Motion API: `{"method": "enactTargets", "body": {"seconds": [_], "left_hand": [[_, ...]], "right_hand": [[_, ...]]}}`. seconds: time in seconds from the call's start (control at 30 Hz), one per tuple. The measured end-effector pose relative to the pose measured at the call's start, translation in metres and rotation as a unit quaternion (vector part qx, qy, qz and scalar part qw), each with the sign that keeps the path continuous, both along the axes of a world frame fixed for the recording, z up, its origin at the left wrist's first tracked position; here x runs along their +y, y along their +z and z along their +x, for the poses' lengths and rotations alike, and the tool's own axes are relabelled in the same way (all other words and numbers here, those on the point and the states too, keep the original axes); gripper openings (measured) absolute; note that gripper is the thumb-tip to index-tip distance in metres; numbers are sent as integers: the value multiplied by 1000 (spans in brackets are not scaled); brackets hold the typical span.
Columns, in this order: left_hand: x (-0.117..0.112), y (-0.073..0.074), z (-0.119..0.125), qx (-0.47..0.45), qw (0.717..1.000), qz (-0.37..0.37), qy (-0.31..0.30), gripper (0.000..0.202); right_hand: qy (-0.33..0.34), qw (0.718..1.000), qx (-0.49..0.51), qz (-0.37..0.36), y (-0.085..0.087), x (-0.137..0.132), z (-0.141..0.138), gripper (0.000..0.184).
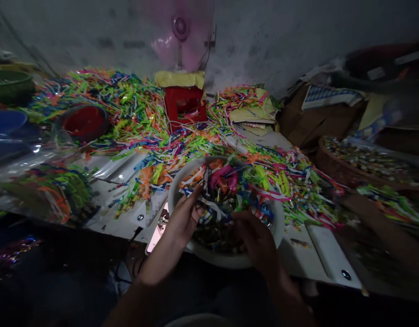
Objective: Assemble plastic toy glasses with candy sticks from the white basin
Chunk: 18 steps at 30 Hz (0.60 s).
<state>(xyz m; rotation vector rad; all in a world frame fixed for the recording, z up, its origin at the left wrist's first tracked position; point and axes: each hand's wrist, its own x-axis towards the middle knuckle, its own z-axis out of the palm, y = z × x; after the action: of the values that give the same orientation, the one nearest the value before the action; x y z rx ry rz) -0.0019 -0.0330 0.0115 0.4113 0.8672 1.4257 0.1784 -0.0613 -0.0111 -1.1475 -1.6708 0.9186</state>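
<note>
A white basin (279,227) stands at the table's front edge, holding a jumble of bright ribbon strips and small pieces. Over its left side, my left hand (185,213) has its fingers closed around one end of a white ribbon strip (214,208). The strip curves across the basin towards my right hand (255,234). Thumb and fingers of that hand are pinched together at the strip's other end, beside a small blue part. Exactly what lies between those fingertips is dark and blurred. Pink ribbon strips (224,178) lie in the basin just beyond my hands.
Heaped ribbon strips (127,97) cover the table's back. A red stool-like box (185,106), a red bowl (85,121) and a pink fan (180,29) stand beyond. Phones (158,236) flank the basin. At right, another person's arm (376,218) reaches in near a brown basin (327,159).
</note>
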Motion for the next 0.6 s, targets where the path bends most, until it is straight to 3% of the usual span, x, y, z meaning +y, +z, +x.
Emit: {"method": "enactTargets", "body": {"seconds": [0.1, 0.2, 0.33, 0.43, 0.53, 0.6], "left_hand": [[-7, -7, 16, -79, 997, 0, 10, 21], [-17, -12, 23, -72, 997, 14, -25, 26], [-27, -10, 21, 103, 979, 28, -175, 31], [-26, -5, 18, 183, 944, 61, -267, 38], [-20, -5, 16, 163, 944, 86, -274, 49], [-15, -8, 16, 145, 957, 74, -239, 44]], "right_hand": [[-19, 1000, -18, -16, -2, 2, -3, 36], [-68, 997, -13, -22, -3, 5, -5, 33], [-140, 988, 43, -44, 1, 7, 0, 32], [-125, 990, 51, -44, 2, 8, 2, 28], [-97, 991, 68, -56, 1, 7, 1, 33], [-101, 989, 84, -66, 1, 6, 0, 32]]}}
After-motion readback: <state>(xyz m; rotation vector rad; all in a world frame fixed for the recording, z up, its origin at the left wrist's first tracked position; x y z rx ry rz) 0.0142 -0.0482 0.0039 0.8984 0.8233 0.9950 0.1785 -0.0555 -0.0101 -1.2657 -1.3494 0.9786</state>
